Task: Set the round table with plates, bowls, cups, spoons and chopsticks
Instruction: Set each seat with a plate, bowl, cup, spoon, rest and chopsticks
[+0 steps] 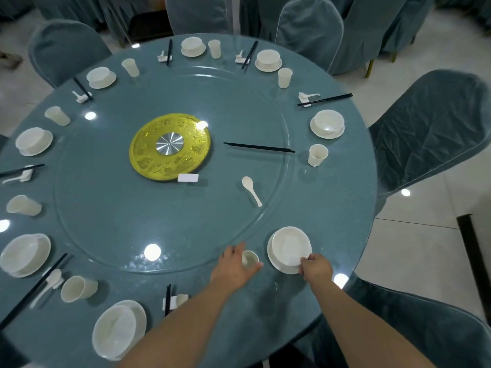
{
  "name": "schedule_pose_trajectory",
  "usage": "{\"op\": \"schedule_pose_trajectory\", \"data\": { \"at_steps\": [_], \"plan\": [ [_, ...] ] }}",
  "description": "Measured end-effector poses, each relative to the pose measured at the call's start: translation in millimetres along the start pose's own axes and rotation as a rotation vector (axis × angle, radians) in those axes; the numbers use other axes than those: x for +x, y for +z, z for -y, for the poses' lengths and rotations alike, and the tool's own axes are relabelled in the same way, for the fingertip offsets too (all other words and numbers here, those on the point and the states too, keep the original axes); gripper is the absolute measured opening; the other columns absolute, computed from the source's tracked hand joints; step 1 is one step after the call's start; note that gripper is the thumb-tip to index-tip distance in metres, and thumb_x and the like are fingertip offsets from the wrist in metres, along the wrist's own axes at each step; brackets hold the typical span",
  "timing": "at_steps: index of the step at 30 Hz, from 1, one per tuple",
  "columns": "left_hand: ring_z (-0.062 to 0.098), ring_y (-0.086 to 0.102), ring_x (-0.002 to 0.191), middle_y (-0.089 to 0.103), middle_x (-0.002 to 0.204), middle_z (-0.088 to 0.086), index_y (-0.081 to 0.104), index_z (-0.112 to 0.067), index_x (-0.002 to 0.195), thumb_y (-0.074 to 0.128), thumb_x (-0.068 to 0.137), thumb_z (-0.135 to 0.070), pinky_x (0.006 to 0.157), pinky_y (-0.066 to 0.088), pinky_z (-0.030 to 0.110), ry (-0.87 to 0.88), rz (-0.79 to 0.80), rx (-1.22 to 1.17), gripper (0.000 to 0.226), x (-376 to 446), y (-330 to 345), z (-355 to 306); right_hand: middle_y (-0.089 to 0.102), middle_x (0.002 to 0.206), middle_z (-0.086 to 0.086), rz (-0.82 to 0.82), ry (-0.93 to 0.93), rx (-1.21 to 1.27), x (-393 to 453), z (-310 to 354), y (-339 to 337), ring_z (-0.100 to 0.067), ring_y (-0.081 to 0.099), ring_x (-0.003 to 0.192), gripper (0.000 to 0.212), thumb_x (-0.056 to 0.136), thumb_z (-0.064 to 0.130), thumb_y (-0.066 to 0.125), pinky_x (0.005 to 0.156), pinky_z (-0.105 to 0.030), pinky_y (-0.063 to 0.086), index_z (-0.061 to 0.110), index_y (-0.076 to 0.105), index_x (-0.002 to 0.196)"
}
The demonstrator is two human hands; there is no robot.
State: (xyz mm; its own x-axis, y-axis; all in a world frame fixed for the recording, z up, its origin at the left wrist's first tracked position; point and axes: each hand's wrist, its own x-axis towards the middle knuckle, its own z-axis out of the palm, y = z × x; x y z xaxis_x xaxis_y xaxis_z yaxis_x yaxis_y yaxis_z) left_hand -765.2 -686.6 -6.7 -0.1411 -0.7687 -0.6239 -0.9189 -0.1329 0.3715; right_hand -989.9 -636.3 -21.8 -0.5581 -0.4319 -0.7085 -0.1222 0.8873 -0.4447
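The last place setting is being laid at the near right edge of the round desk: a cup is being held in the left hand, grip curled round it, while the right hand is pinching the plate carrying an upturned bowl. As judged, the loose spoon and chopsticks on the glass turntable are being left for fetching next. Blue-covered chairs are standing round on pale floor tiles.

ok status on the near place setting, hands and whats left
Left hand grips cup; right hand holds bowl on plate rim. Spoon, chopsticks loose on turntable. Nothing blocking.
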Motion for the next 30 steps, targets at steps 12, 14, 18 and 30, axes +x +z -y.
{"op": "schedule_pose_trajectory", "data": {
  "at_steps": [12, 14, 18, 30],
  "plan": [
    [0.022, 0.033, 0.131, 0.041, 0.139, -0.001, 0.041, -0.026, 0.138, 0.039, 0.095, -0.059, 0.101, 0.042, 0.042, 0.017, -0.197, 0.009, 0.055, 24, -34, 9, 0.066, 0.111, -0.020, -0.041, 0.015, -0.021, -6, 3, -3, -0.037, 0.062, 0.104, 0.040, 0.093, 0.029, 0.056, 0.091, -0.041, 0.051, 0.000, 0.057, 0.120],
    [0.025, 0.032, 0.131, 0.040, 0.140, 0.002, 0.041, -0.023, 0.139, 0.038, 0.097, -0.054, 0.103, 0.041, 0.043, 0.008, -0.189, -0.001, 0.053, 29, -40, 9, 0.063, 0.108, -0.019, -0.083, -0.004, -0.042, -6, 7, -7, -0.035, 0.059, 0.100, 0.032, 0.094, 0.030, 0.054, 0.090, -0.038, 0.047, 0.004, 0.060, 0.112],
    [0.027, 0.033, 0.131, 0.039, 0.141, 0.005, 0.040, -0.020, 0.141, 0.038, 0.099, -0.050, 0.106, 0.038, 0.042, 0.000, -0.170, -0.011, 0.052, 34, -52, 11, 0.067, 0.106, -0.017, -0.146, -0.038, -0.043, -5, 21, -10, -0.033, 0.059, 0.096, 0.032, 0.095, 0.028, 0.051, 0.085, -0.035, 0.046, 0.001, 0.064, 0.106],
    [0.049, -0.006, 0.143, -0.009, 0.158, 0.010, 0.018, -0.045, 0.146, 0.066, 0.084, -0.051, 0.110, 0.027, 0.063, -0.344, -0.081, -0.005, 0.078, 69, -103, 68, 0.060, 0.074, 0.000, -0.147, -0.299, -0.062, -2, 104, 45, -0.025, 0.055, 0.077, 0.018, 0.094, 0.020, 0.051, 0.070, -0.026, 0.034, 0.013, 0.062, 0.082]
  ]
}}
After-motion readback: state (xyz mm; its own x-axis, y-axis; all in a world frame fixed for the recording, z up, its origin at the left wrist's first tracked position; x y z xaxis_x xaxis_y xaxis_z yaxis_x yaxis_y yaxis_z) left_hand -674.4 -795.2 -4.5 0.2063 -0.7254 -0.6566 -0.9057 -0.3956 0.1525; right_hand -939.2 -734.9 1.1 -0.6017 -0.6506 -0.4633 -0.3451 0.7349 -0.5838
